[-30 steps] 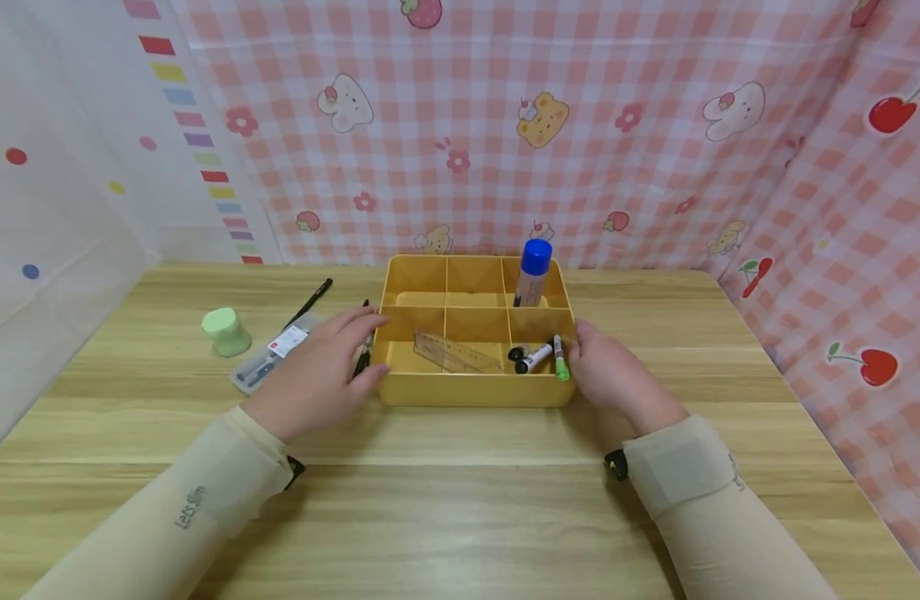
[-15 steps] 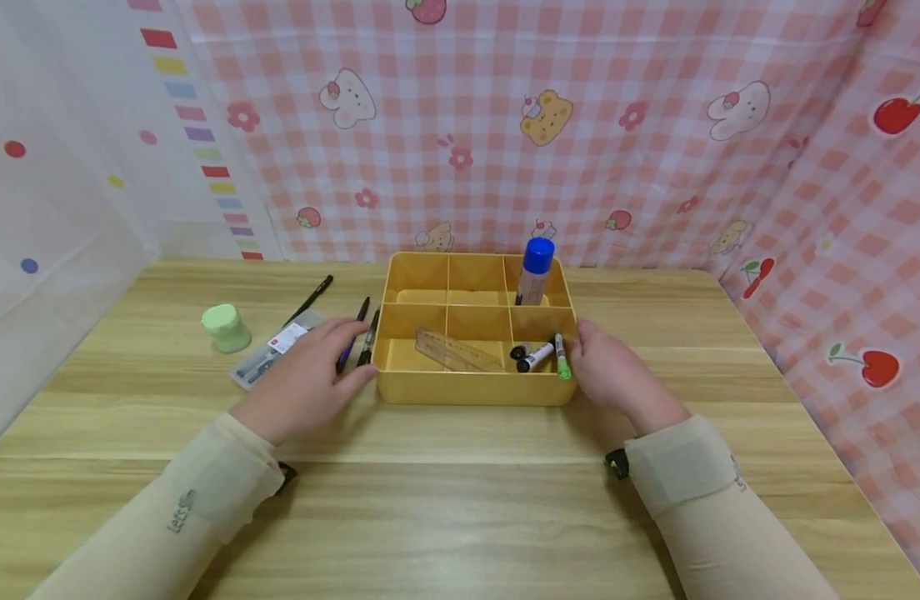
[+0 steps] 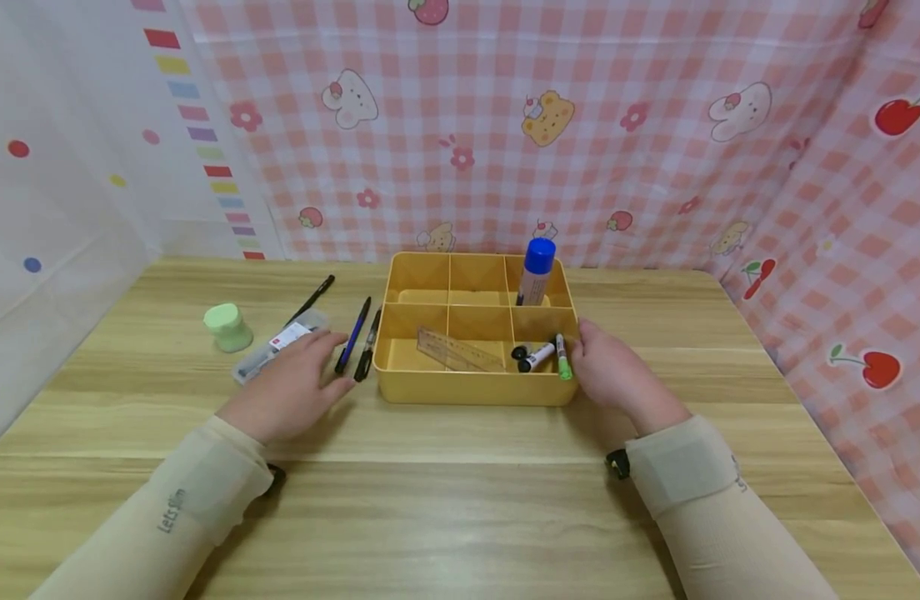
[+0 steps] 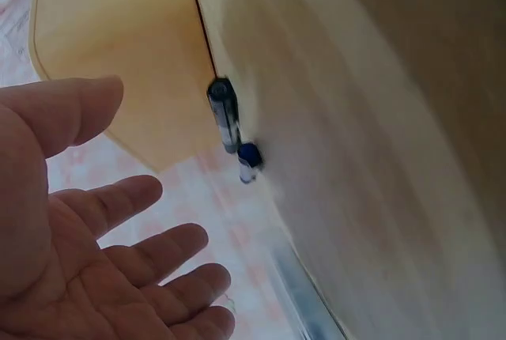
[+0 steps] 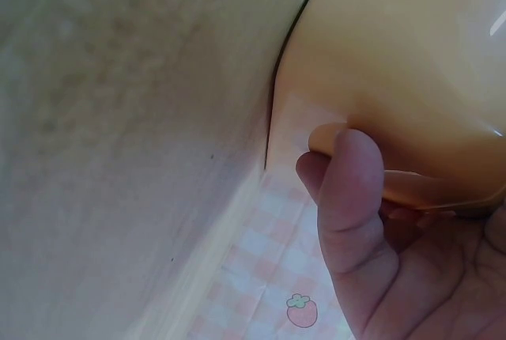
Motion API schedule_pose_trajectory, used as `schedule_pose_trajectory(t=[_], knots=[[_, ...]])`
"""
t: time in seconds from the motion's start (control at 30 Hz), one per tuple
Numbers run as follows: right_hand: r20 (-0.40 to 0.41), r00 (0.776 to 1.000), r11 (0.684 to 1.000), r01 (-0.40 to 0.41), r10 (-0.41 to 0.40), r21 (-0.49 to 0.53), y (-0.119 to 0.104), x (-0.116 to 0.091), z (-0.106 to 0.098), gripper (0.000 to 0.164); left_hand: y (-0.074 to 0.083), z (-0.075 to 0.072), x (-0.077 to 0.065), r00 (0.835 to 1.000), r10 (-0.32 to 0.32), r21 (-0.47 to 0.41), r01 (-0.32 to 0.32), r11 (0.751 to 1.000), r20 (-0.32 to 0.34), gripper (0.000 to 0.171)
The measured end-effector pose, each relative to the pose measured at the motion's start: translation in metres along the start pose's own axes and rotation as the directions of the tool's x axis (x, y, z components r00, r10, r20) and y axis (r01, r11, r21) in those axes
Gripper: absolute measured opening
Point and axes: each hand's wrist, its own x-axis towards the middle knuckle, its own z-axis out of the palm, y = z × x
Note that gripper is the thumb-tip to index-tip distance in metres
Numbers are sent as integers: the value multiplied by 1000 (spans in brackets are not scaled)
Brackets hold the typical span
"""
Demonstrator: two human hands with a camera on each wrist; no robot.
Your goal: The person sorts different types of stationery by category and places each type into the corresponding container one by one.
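Observation:
A yellow six-compartment storage box (image 3: 475, 388) sits on the wooden table. My right hand (image 3: 606, 364) is at its right side; in the right wrist view the thumb (image 5: 352, 190) and curled fingers grip a part of the box's side. My left hand (image 3: 287, 387) is left of the box, holding nothing, its fingers (image 4: 170, 249) relaxed and apart in the left wrist view. Between this hand and the box lie a blue pen (image 3: 352, 335) and a black pen (image 3: 368, 346). Inside the box are a clear ruler (image 3: 460, 352), a blue-capped glue stick (image 3: 537, 271) and small markers (image 3: 537, 357).
Partly behind my left hand lies a clear flat case (image 3: 261, 357) with a white label. Another black pen (image 3: 310, 298) lies beyond it. A pale green container (image 3: 228, 327) stands at the far left. Patterned cloth (image 3: 460, 125) hangs behind the table.
My left hand has moved left, away from the box's left edge, uncovering the blue and black pens. My right hand and the box have stayed nearly still.

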Motion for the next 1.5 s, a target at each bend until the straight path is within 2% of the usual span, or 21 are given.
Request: schedule_pose_trajectory(t=[0.17, 0.43, 0.67, 1.5], knots=[[-17, 1000, 1000, 22, -22, -19, 0, -1, 0, 59, -9, -2, 0, 1000, -29, 0, 29, 1000, 5, 72], [-30, 999, 999, 38, -39, -30, 0, 0, 1, 58, -15, -4, -1, 995, -78, 14, 77, 997, 59, 73], [-19, 999, 999, 35, -35, -13, 1, 1, 2, 60, -19, -3, -1, 992, -85, 33, 82, 996, 96, 74], [-22, 999, 999, 46, -46, -6, 1, 1, 1, 58, -28, -7, -2, 994, -87, 36, 85, 996, 73, 74]])
